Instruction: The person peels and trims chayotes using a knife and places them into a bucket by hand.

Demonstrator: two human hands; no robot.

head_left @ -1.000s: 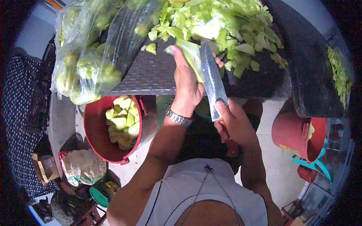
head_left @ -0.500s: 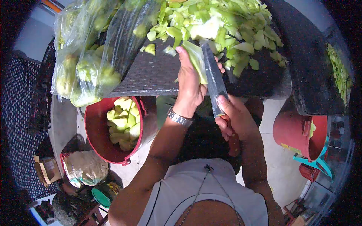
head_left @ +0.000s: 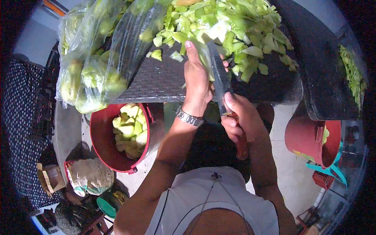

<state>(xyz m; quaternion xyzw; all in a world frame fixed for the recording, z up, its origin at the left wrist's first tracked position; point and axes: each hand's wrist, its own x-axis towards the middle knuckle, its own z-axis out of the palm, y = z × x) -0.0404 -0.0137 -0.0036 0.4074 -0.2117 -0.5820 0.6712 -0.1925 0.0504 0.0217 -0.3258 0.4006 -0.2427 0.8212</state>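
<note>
My left hand [head_left: 197,80] is wrapped round a partly peeled pale green vegetable [head_left: 204,58], thumb along its near side and fingertips showing beyond the blade. A metal watch band [head_left: 189,116] circles that wrist. In my right hand [head_left: 241,117] is a large knife [head_left: 220,74] with a reddish handle. Its broad dark blade points away from me and lies against or very close to the vegetable's right side; exact contact is hidden. Just beyond both hands spreads a heap of green and whitish peelings [head_left: 250,43] on a dark woven table [head_left: 156,88].
A clear plastic bag of green produce [head_left: 92,74] hangs over the table's left edge. Below it, a red bucket [head_left: 98,147] holds peeled pieces [head_left: 131,129]. Another red bucket [head_left: 303,137] stands at right, near a dark surface [head_left: 325,90] with green scraps. A tied sack [head_left: 92,176] sits lower left.
The knife has slid slightly back toward me and tilted, its blade turning darker. My left hand has shifted a little with the vegetable. The view has moved slightly.
</note>
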